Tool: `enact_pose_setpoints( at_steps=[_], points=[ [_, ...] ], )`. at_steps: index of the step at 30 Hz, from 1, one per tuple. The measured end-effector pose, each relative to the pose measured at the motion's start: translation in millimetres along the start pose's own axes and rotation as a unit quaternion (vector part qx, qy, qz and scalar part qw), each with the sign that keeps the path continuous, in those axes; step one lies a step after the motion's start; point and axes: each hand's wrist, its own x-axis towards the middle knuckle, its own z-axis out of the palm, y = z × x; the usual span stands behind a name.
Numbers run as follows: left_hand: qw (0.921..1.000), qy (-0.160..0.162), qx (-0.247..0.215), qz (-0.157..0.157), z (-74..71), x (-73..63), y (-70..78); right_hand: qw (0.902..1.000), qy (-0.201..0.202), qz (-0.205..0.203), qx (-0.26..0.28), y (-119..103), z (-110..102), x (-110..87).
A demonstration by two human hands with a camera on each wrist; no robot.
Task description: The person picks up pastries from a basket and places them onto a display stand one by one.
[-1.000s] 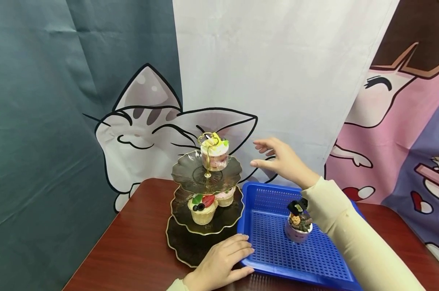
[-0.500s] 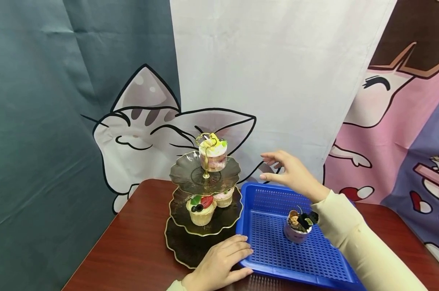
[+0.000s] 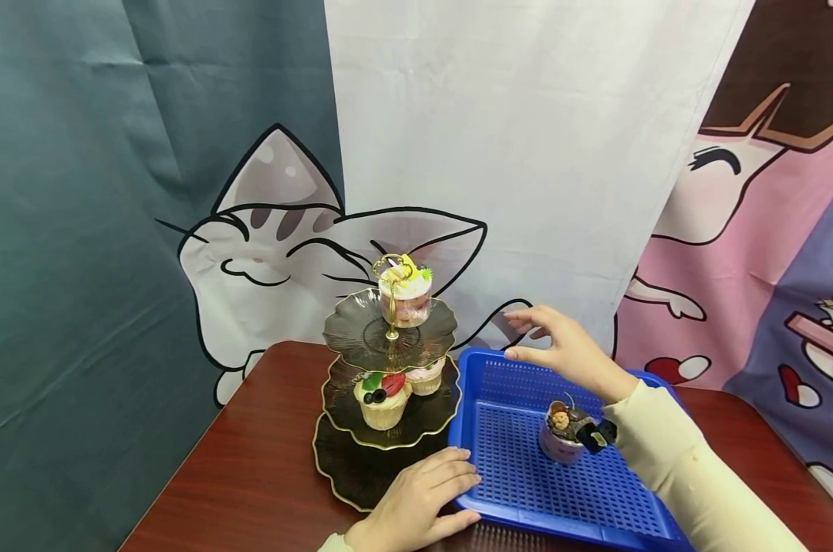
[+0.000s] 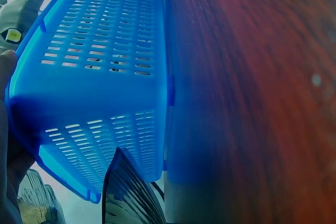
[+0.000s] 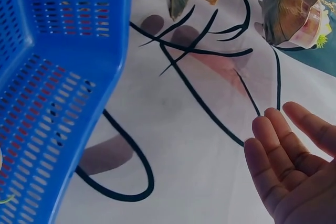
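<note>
My left hand lies with extended fingers over the near left corner of a blue plastic basket. In the air above the basket's back part is my right hand, fingers apart from the thumb and nothing between them. A dessert cup with brown chocolate topping stands inside the basket, partly overlapped by a small black device at my right wrist. To the left, a three-tier stand carries a layered cake cup with yellow topping on its top plate. In the right wrist view, my fingers are loosely bent.
On the stand's middle plate sit a berry-topped cupcake and a pink-topped cupcake. The bottom plate reaches close to the left hand. A reddish wooden table is underneath. A printed cloth hangs behind.
My right hand has drawn back from beside the top plate, moving right and down over the basket. My left hand has stayed at the basket's corner.
</note>
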Motion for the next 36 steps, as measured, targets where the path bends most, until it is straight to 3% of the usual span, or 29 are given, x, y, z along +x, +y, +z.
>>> enact_pose_setpoints(
  at_steps=[36],
  points=[
    [1.0, -0.005, 0.008, -0.001, -1.0, 0.4, 0.7, 0.996, -0.024, 0.085, -0.01, 59.7, 18.9, -48.5]
  ],
)
